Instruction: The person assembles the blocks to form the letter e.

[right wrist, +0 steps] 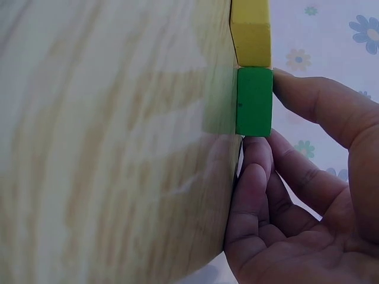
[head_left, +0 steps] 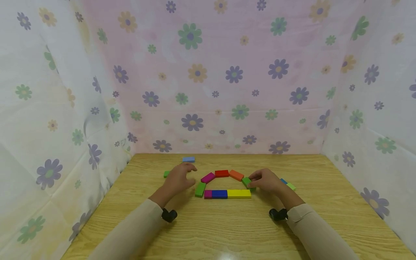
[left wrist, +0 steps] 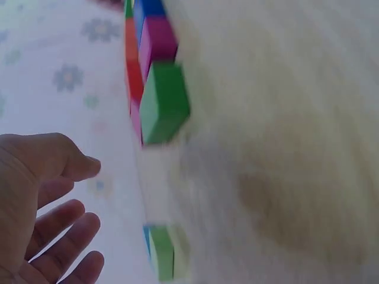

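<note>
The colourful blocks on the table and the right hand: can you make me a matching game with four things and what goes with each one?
Things:
1. Red rectangular block
2. Yellow rectangular block
3. Light-blue rectangular block
4. Right hand

Places and states:
A. Near the back edge of the wood-grain table
B. Holding a green rectangular block
C. Between a slanted magenta block and a slanted orange block
D. In the straight row, next to the dark-blue rectangular block

Right pairs: 1-C, 2-D, 3-A, 4-B
</note>
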A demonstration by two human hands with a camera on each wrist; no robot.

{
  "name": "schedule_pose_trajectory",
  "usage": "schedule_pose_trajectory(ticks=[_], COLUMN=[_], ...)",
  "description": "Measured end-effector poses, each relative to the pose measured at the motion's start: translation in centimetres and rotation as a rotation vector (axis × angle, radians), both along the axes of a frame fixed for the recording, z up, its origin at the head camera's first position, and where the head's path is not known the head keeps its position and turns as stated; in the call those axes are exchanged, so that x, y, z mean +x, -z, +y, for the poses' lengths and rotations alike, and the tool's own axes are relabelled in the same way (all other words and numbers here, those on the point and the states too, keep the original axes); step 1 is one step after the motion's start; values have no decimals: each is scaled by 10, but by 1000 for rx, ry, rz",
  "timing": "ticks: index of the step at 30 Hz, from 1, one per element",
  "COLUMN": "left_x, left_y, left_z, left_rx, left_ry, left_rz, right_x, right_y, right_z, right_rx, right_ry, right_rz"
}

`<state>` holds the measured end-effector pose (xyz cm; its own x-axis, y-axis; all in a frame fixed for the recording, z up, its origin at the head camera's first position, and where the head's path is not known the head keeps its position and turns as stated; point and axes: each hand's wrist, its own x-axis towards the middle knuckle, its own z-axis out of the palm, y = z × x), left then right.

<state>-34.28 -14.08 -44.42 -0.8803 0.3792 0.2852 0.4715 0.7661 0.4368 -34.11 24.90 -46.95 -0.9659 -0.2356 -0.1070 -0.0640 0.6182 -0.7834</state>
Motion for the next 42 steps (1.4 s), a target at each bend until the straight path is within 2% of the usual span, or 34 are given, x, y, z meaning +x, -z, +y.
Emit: schedule_pose_trajectory(ticks=[3, 7, 14, 19, 26, 42], left_x=[-8, -15, -23, -28, -32, -34], left_y=[-1, -2, -6, -4, 3, 4], left_z=[-13, -32, -60, -74, -85, -92], left_rx=[-14, -30, -48, -82, -96, -113], left_ry=[-51, -102, -121, -129, -154, -181], left_rz=[6, -28, -95, -156, -181, -186], right_x=[0, 0, 0, -1, 0, 1], right_y=[0, 2, 2, 3, 3, 2], right_z=[0, 0, 1, 2, 1, 1], right_rx=[-6, -10, -11, -5, -11, -13], right_ry=[10, 6, 13, 14, 12, 10], right_rz=[-5, -10, -5, -3, -11, -18])
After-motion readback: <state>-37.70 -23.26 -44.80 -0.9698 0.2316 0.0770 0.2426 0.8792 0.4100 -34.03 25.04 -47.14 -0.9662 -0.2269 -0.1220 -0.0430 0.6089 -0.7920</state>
